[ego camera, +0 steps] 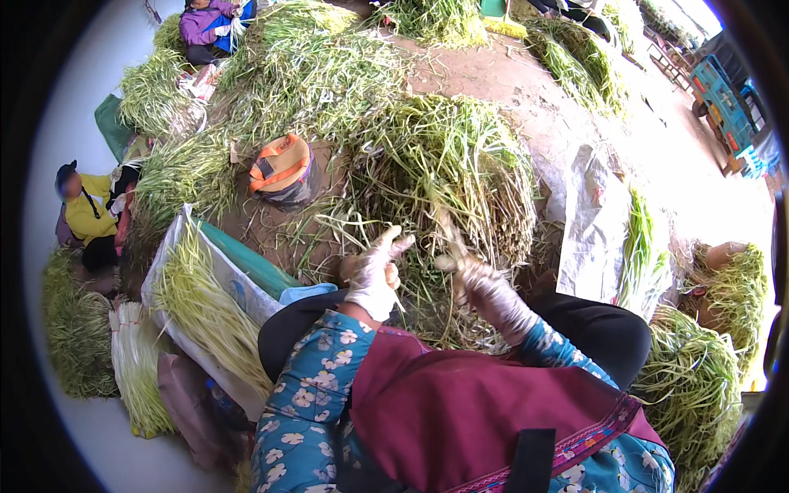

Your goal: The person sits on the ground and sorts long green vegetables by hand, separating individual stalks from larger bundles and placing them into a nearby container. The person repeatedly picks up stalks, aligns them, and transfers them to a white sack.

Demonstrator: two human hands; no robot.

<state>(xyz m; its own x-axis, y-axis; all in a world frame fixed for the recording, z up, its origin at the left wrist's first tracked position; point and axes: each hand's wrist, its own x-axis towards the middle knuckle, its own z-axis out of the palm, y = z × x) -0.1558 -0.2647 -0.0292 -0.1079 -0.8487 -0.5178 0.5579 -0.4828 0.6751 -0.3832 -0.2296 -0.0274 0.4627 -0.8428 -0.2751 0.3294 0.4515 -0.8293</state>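
My left hand [377, 271], in a pale thin glove, is raised at the middle with its thumb and forefinger extended. A few pale stalks show beside and below it; whether it grips them I cannot tell. My right hand [478, 280], in a soiled glove, is blurred at the near edge of a large heap of green leafy stalks [456, 160]. Blurred stalks rise from its fingers, and its grip is not clear. To the left, long yellow-green stalks [203, 289] lie on a white woven sack [246, 299].
An orange-topped round stool [283, 163] stands ahead on the left. A plastic sheet [592, 228] lies at the right. Two seated people [92, 209] [209, 28] are on the left, with more leafy piles [320, 68] between. A blue cart [721, 98] stands far right.
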